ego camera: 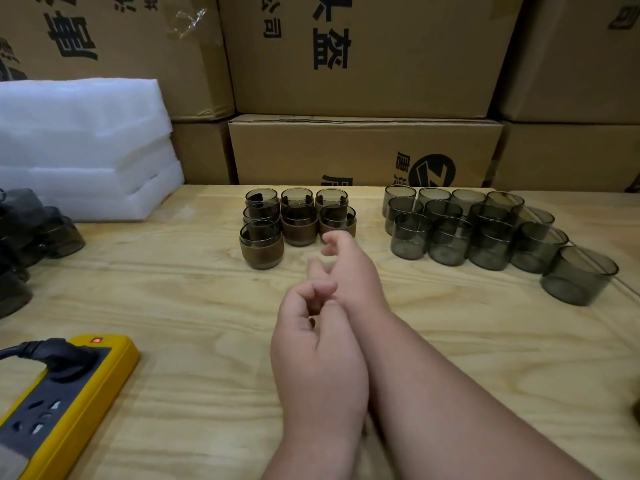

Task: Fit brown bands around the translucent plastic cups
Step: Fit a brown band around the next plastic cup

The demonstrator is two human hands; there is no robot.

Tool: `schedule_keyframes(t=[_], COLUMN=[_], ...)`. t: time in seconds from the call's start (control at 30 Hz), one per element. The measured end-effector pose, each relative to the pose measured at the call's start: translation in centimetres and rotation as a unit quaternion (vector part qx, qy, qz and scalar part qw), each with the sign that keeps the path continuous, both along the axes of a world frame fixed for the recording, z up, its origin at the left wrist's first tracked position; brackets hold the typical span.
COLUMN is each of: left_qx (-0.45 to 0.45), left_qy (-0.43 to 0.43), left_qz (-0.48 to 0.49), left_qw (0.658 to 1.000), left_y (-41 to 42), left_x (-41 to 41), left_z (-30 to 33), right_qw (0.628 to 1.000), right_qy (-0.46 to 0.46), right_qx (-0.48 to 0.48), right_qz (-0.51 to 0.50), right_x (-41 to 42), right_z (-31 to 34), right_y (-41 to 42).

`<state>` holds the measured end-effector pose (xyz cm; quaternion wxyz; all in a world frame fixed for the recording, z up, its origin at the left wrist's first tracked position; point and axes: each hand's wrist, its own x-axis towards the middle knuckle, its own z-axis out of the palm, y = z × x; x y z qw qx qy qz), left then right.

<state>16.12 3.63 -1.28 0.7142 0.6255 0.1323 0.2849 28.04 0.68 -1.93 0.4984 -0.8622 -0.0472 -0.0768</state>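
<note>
Plywood, pale and grainy, is the table (173, 299) under both of my hands, which meet over its middle with nothing in either one. My left hand (318, 362) sits nearer me, its fingers (320, 289) loosely curled and resting against the wrist of my right hand (349, 268). The right one reaches further out, fingers also slackly bent, holding nothing. Just past the right fingertips stands the cluster of banded cups (298, 220), smoky translucent cups each with a brown band (262, 250) round its lower half; the closest of them is almost touching my right index finger. Off to the right of the fingers, well apart, a larger group of bare cups (485, 230) stands upright in rows without bands. Left of my left fingers, near the table edge, lies a yellow power strip (69, 393) with a black plug in it. Beyond that sits a stack of white foam sheets (83, 147), and cardboard boxes (363, 64) wall off the back.
</note>
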Motion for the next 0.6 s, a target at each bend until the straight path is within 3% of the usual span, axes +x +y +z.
schedule_keyframes(t=[0.2,0.37,0.6], left_qx=[0.042,0.038,0.039], left_qy=[0.022,0.035,0.056], left_qz=[0.01,0.007,-0.002], left_qw=[0.999,0.999,0.998], left_y=[0.6,0.1,-0.1], left_x=[0.2,0.1,-0.1], left_z=[-0.3,-0.3,0.2], right_qw=[0.975,0.921,0.878], right_qy=[-0.012,-0.028,0.005], right_qx=[0.117,0.216,0.283], right_qz=[-0.186,-0.324,-0.386], right_x=[-1.9,-3.4,-4.5], right_z=[-0.2,0.9,2.4], right_y=[-6.9,-13.0,-16.8])
